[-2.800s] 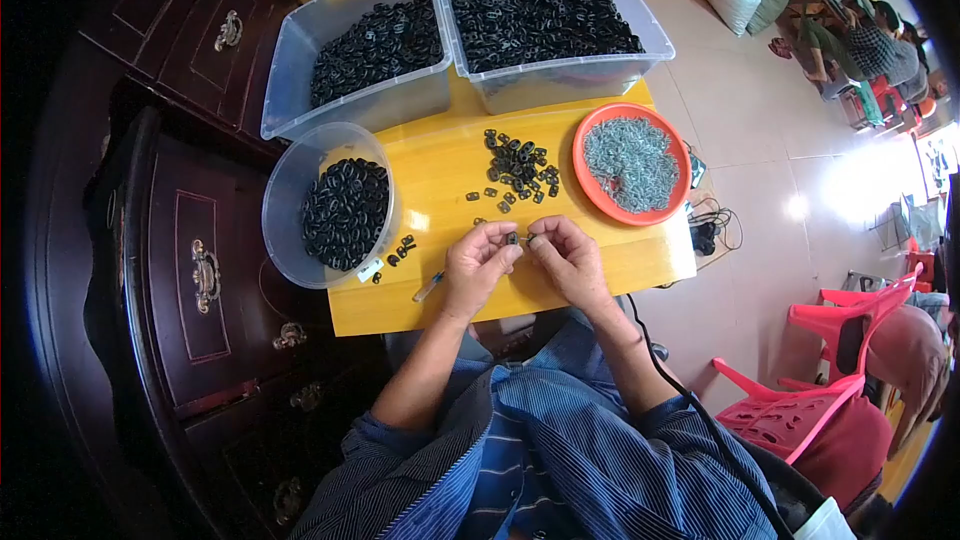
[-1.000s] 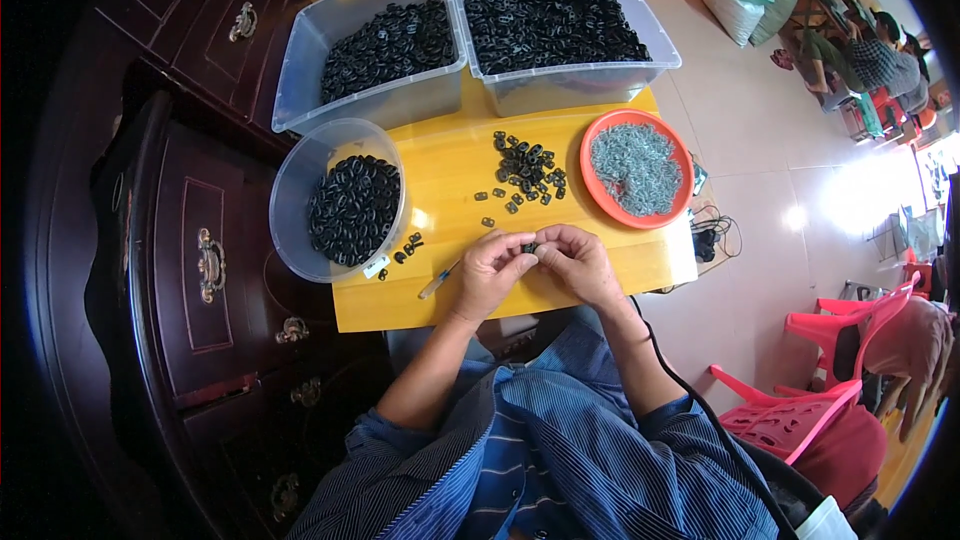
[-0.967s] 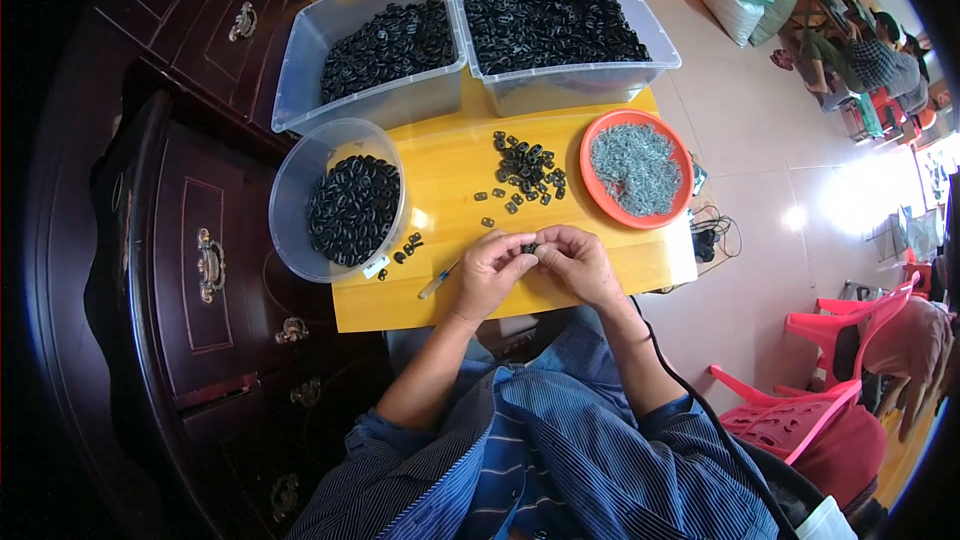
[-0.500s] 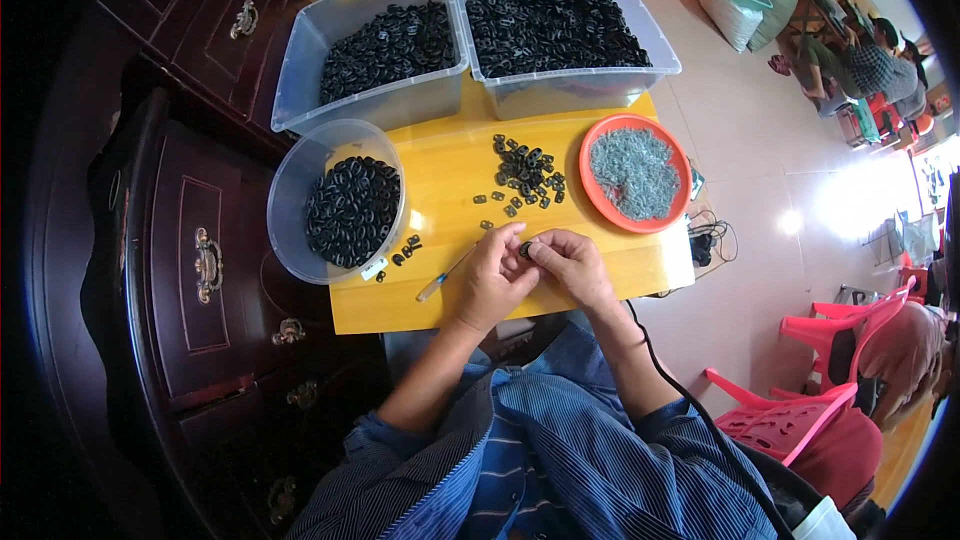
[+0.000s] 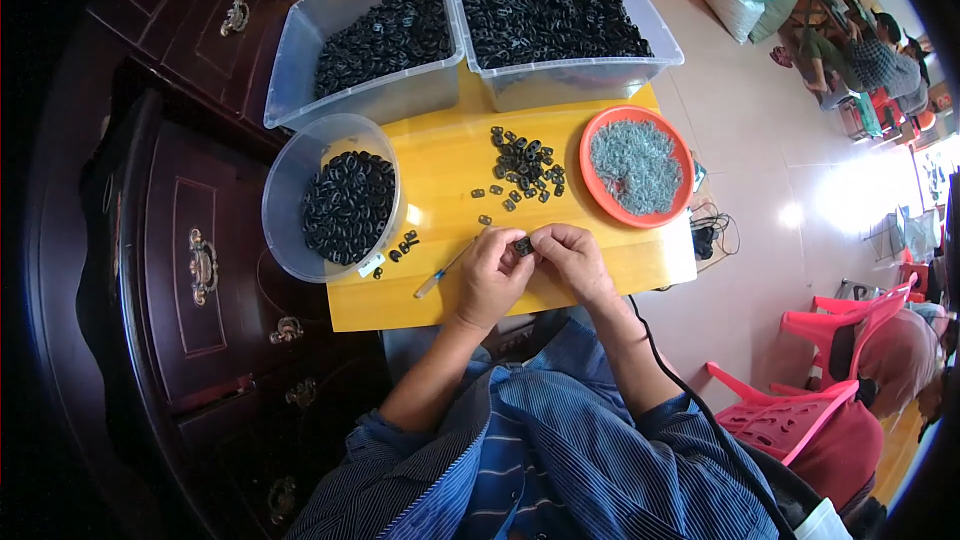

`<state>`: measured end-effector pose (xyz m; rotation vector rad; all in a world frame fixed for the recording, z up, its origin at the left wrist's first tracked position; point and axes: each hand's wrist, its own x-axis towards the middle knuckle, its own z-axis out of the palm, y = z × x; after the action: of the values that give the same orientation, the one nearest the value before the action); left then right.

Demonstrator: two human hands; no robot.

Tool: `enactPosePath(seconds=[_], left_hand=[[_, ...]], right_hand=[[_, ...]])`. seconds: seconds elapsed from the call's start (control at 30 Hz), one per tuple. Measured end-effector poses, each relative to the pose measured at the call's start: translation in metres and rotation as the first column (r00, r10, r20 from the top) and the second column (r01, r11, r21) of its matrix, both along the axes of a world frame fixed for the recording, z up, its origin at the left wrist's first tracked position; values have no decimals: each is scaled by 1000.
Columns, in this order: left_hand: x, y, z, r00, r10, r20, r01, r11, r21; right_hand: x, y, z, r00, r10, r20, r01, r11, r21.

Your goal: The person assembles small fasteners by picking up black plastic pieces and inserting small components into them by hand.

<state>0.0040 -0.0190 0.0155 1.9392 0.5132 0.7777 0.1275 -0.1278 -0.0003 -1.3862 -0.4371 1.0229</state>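
Note:
A small black plastic piece with holes (image 5: 523, 246) is pinched between the fingertips of my left hand (image 5: 492, 280) and my right hand (image 5: 575, 262), above the near part of the yellow table (image 5: 440, 180). Both hands are closed around it, nearly touching. A slim pen-like tool with a pale handle (image 5: 430, 285) lies beside my left hand, its far end passing behind the fingers. Beyond my hands is a loose pile of black two-holed pieces (image 5: 527, 164). A few curved black pieces (image 5: 404, 246) lie between my left hand and the round clear tub (image 5: 277, 230).
The round tub holds black oval links (image 5: 347, 208). Two clear bins (image 5: 365, 100) (image 5: 575, 82) full of black pieces stand at the back. An orange-red plate (image 5: 590, 185) of thin clear bits sits right. Dark wooden drawers (image 5: 165, 310) flank the left; pink chairs (image 5: 785, 420) and people are right.
The black piece has turned between my fingertips and shows more of its holed face. My right hand has shifted slightly. The whole view has tilted a little.

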Motion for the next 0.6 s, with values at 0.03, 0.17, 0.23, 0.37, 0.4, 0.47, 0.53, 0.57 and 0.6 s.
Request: enactPosePath(seconds=[0.03, 0.17, 0.23, 0.37, 0.4, 0.47, 0.53, 0.57, 0.6], left_hand=[[0, 0, 0, 1000, -1, -6, 1, 1000, -2], [-1, 0, -4, 1000, -4, -24, 3, 998, -61], [-1, 1, -3, 1000, -9, -26, 8, 999, -51], [-1, 1, -2, 999, -19, -43, 18, 999, -36], [-1, 1, -3, 999, -20, -44, 18, 999, -37], [-2, 2, -5, 999, -16, -34, 14, 999, -44], [-1, 2, -3, 999, -19, -43, 17, 999, -40], [-1, 2, -2, 999, -21, -50, 19, 999, -34], [-1, 3, -3, 998, -18, -52, 16, 999, -35]], right_hand=[[1, 0, 0, 1000, 9, -7, -9, 1000, 6], [3, 0, 3, 999, 34, -23, -34, 999, -14], [2, 0, 5, 999, 25, -31, -26, 999, -26], [4, 1, 8, 999, 40, -25, -41, 998, -46], [4, 1, 9, 999, 39, -26, -41, 998, -47], [3, 2, 10, 998, 29, -55, -32, 999, -44], [5, 1, 6, 998, 46, -45, -48, 997, -53], [5, 0, 4, 997, 63, -33, -65, 996, -61], [4, 1, 6, 997, 66, -36, -68, 996, -62]])
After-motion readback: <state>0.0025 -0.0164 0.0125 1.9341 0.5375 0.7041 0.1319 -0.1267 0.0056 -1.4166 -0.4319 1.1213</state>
